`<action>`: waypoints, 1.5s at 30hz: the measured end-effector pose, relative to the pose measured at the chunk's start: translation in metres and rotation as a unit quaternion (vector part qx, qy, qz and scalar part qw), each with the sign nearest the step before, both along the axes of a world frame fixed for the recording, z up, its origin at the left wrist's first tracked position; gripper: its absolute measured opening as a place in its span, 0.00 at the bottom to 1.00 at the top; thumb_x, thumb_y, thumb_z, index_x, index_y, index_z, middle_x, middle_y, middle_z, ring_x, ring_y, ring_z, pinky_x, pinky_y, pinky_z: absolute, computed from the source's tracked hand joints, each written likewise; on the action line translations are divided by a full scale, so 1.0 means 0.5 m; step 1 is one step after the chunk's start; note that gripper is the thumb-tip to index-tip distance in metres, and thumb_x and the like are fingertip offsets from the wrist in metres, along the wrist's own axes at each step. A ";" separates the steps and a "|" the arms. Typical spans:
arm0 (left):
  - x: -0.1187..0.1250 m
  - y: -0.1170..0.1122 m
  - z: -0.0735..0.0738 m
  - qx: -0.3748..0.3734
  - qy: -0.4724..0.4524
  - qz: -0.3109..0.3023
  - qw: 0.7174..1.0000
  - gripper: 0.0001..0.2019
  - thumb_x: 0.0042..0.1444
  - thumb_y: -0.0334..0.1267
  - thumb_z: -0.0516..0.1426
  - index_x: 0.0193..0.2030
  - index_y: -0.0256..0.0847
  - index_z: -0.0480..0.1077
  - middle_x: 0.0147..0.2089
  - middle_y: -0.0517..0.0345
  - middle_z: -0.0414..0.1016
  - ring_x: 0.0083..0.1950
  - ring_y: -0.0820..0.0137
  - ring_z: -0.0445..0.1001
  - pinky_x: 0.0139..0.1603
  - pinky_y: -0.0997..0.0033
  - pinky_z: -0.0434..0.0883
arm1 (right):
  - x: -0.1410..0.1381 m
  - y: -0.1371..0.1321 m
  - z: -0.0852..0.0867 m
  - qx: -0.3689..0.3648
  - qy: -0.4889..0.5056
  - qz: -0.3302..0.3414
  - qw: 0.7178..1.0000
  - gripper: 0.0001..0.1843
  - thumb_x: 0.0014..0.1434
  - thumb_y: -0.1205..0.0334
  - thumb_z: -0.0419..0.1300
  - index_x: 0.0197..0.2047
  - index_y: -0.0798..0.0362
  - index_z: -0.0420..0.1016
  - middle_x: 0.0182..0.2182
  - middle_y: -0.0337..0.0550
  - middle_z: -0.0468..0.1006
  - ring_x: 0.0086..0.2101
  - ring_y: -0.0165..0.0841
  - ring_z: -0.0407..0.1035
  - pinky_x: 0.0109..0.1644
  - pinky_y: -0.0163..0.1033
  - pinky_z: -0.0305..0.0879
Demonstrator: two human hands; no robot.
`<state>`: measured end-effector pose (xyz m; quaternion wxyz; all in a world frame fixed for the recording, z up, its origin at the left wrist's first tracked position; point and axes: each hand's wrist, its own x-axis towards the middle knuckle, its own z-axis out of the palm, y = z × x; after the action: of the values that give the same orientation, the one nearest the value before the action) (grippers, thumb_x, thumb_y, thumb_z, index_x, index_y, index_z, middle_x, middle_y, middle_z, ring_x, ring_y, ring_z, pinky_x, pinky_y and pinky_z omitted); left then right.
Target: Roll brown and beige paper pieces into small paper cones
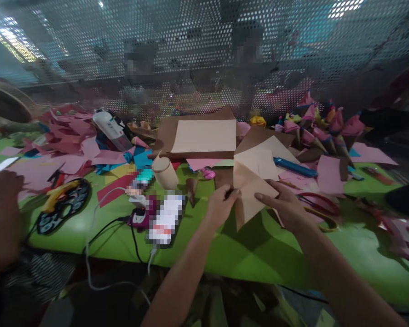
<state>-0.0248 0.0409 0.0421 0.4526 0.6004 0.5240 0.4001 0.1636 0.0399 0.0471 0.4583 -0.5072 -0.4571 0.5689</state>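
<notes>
My left hand (221,205) pinches the left edge of a folded piece of brown paper (248,188) held just above the green table (245,254). The fingers of my right hand (282,204) are closed on the paper's right side, thumb on top. The paper is creased into a pointed, cone-like shape with its tip toward me. Behind it lie more brown sheets (204,136).
Pink paper scraps (64,150) pile at the left, finished paper cones (320,127) at the back right. Scissors (318,206), a blue tool (295,167), a tape roll (165,172), a glue gun (112,129), cables and another person's arm (2,218) lie around.
</notes>
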 end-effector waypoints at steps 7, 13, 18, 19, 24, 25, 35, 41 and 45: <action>0.005 -0.002 0.007 0.017 0.051 -0.006 0.999 0.11 0.64 0.40 0.55 0.30 0.41 0.67 0.33 0.60 0.74 0.36 0.69 0.71 0.36 0.72 0.62 | 0.012 0.011 -0.007 0.011 -0.005 -0.014 1.000 0.23 0.37 0.43 0.77 0.29 0.49 0.77 0.28 0.40 0.80 0.28 0.35 0.73 0.32 0.40 0.70; 0.005 -0.008 0.014 0.051 0.150 -0.054 0.986 0.09 0.64 0.39 0.55 0.34 0.41 0.73 0.34 0.57 0.78 0.36 0.67 0.73 0.36 0.70 0.64 | 0.004 0.007 -0.005 0.011 0.004 0.002 1.000 0.26 0.34 0.46 0.79 0.34 0.51 0.80 0.33 0.45 0.84 0.32 0.39 0.77 0.36 0.43 0.73; 0.010 -0.009 0.014 0.072 0.179 -0.088 0.977 0.08 0.64 0.37 0.55 0.36 0.42 0.74 0.35 0.58 0.80 0.37 0.67 0.75 0.37 0.70 0.65 | 0.007 0.007 -0.012 0.033 -0.015 -0.065 0.997 0.22 0.41 0.41 0.75 0.27 0.51 0.79 0.25 0.40 0.80 0.26 0.34 0.71 0.28 0.38 0.66; 0.010 -0.009 0.015 0.072 0.181 -0.093 0.976 0.08 0.64 0.37 0.55 0.36 0.42 0.75 0.35 0.58 0.80 0.37 0.67 0.75 0.38 0.70 0.65 | 0.008 0.007 -0.011 0.044 -0.013 -0.075 0.996 0.21 0.44 0.41 0.73 0.26 0.51 0.78 0.24 0.39 0.78 0.25 0.33 0.70 0.27 0.37 0.65; 0.011 -0.011 0.019 0.054 0.179 -0.110 0.976 0.08 0.65 0.40 0.55 0.39 0.43 0.76 0.37 0.59 0.81 0.38 0.66 0.76 0.36 0.70 0.64 | 0.002 0.008 0.007 0.098 0.022 -0.123 0.987 0.20 0.42 0.44 0.75 0.22 0.49 0.74 0.21 0.34 0.72 0.24 0.29 0.65 0.28 0.35 0.63; 0.010 -0.011 0.019 0.048 0.175 -0.113 0.977 0.09 0.65 0.41 0.55 0.39 0.44 0.76 0.37 0.59 0.80 0.38 0.66 0.76 0.36 0.71 0.64 | 0.001 0.008 0.010 0.100 0.031 -0.134 0.985 0.20 0.42 0.45 0.75 0.22 0.49 0.74 0.21 0.34 0.71 0.24 0.29 0.65 0.28 0.34 0.63; -0.011 -0.004 0.026 0.017 0.134 -0.110 0.985 0.12 0.65 0.45 0.55 0.34 0.42 0.72 0.29 0.61 0.75 0.32 0.69 0.70 0.34 0.71 0.60 | 0.045 0.029 0.009 0.115 0.107 -0.276 0.948 0.17 0.42 0.50 0.76 0.28 0.50 0.78 0.21 0.33 0.74 0.20 0.26 0.64 0.22 0.33 0.62; -0.015 -0.001 0.010 0.021 0.096 -0.065 0.993 0.11 0.64 0.44 0.55 0.35 0.41 0.71 0.30 0.61 0.74 0.32 0.71 0.69 0.32 0.72 0.60 | 0.057 0.040 0.001 0.120 0.066 -0.245 0.960 0.19 0.46 0.46 0.73 0.36 0.48 0.81 0.28 0.37 0.79 0.25 0.30 0.70 0.25 0.35 0.66; -0.015 0.001 0.007 0.035 0.063 0.001 0.997 0.11 0.64 0.44 0.54 0.35 0.41 0.71 0.29 0.62 0.73 0.31 0.71 0.69 0.33 0.73 0.61 | 0.054 0.036 0.008 0.162 0.008 -0.253 0.954 0.21 0.47 0.46 0.73 0.43 0.44 0.80 0.36 0.37 0.80 0.32 0.30 0.72 0.32 0.36 0.70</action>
<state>-0.0320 0.0413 0.0456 0.3970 0.6390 0.5380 0.3803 0.1908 0.0580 0.0511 0.6670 -0.5208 -0.3963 0.3561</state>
